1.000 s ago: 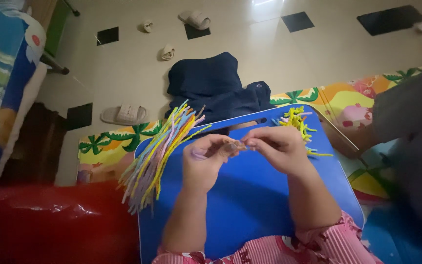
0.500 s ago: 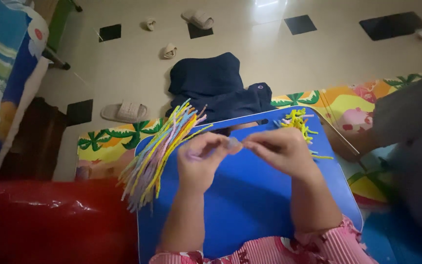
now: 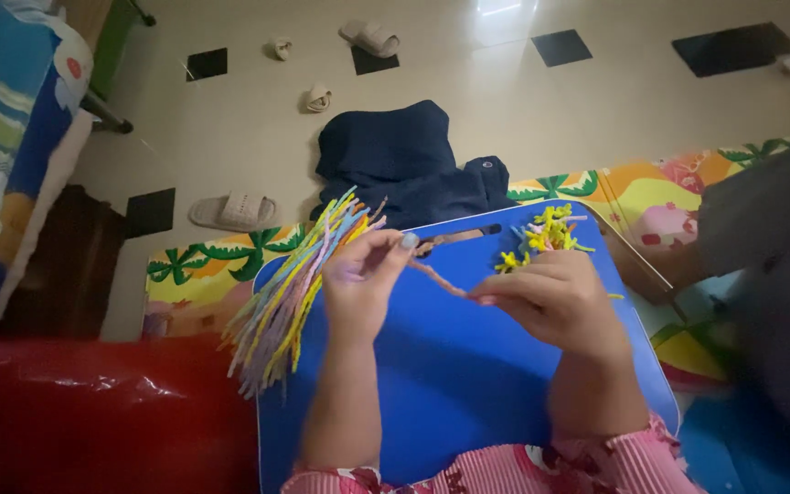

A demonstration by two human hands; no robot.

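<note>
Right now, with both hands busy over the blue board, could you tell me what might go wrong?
1. The pastel pipe-cleaner bundle overhangs the blue board at its left edge; a nudge from the left hand might tip it off.
2. The pink pipe cleaner is pinched only at its ends; the right hand could lose it.

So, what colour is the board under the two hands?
The board is plain bright blue, seen best in the head view.
</note>
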